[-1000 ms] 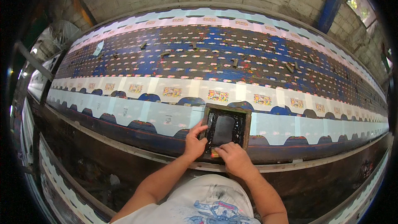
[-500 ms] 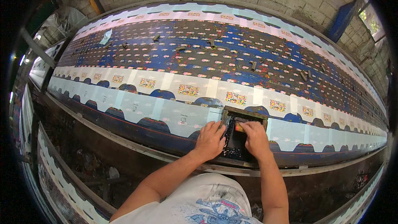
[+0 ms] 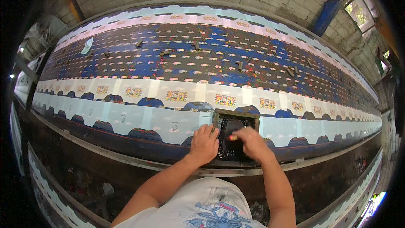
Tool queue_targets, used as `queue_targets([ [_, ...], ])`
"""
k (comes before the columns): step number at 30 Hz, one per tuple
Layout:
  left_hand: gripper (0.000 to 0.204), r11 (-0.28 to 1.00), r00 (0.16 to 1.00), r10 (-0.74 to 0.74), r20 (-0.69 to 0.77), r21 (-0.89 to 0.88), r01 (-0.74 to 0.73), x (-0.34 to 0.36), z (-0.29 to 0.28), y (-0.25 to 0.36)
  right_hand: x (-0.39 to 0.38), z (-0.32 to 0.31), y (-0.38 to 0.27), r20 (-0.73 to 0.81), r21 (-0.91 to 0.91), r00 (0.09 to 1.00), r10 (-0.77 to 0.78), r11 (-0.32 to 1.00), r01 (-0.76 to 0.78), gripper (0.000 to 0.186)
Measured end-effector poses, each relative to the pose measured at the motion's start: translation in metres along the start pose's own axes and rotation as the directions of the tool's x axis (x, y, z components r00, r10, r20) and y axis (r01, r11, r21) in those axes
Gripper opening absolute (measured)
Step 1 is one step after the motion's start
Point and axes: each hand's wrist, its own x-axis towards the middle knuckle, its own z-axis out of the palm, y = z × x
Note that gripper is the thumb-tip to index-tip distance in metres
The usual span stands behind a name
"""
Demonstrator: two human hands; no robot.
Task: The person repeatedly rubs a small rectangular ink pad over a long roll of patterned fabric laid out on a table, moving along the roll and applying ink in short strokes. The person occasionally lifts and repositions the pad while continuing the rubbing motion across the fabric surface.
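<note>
Drawn slightly nearer the wearer than half a second earlier, the right hand (image 3: 254,145) now stands near the middle of the wooden frame (image 3: 237,113). It pinches a small squeegee (image 3: 232,137), of which only a red and yellow end shows clearly; the fingers hide the rest. The left hand (image 3: 204,144), its fingers slightly parted, rests over the frame's left side. The frame lies flat at the near edge of a long counter (image 3: 291,154), over a pale blue strip (image 3: 162,120), with glossy dark ink (image 3: 224,155) pooled inside it.

The step in hand appears to be spreading ink across the screen within the frame. The move calls for even pressure along the squeegee and a firm left hand, since any slip of the frame could blur the print beneath. Faint dark motifs show on the strip to the left of the frame; to its right none can be made out. Beyond runs a white strip (image 3: 190,88) with multicoloured prints.

Compared with the earlier frame, the whole scene sits farther left, probably through a turn of the head; the frame keeps its place on the strip.
</note>
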Motion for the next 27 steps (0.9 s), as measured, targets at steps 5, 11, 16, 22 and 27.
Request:
queue_targets([
  [5, 0.05, 1.0, 0.999, 0.007, 0.041, 0.007, -0.007, 0.003, -0.006, 0.002, 0.035, 0.02, 0.028, -0.291, -0.046, 0.956, 0.033, 0.998, -0.048, 0.058],
  [11, 0.048, 1.0, 0.999, -0.023, 0.029, -0.002, 0.023, 0.0, -0.006, 0.0, 0.001, 0.031, -0.014, -0.235, -0.1, 0.972, -0.023, 0.995, -0.001, 0.058],
  [16, 0.055, 0.98, 0.996, -0.085, -0.031, -0.183, 0.078, -0.004, 0.007, 0.0, -0.044, 0.04, -0.041, -0.171, -0.08, 0.985, -0.024, 0.997, 0.01, 0.063],
  [22, 0.062, 0.857, 0.95, -0.303, -0.069, -0.457, 0.24, -0.014, 0.035, 0.011, -0.066, 0.036, -0.051, -0.129, 0.0, 0.991, 0.022, 1.0, -0.022, 0.06],
  [27, 0.069, 0.831, 0.93, -0.346, -0.121, -0.5, 0.244, -0.022, 0.056, 0.013, -0.082, 0.034, -0.038, -0.263, 0.092, 0.965, -0.006, 0.995, 0.031, 0.045],
])
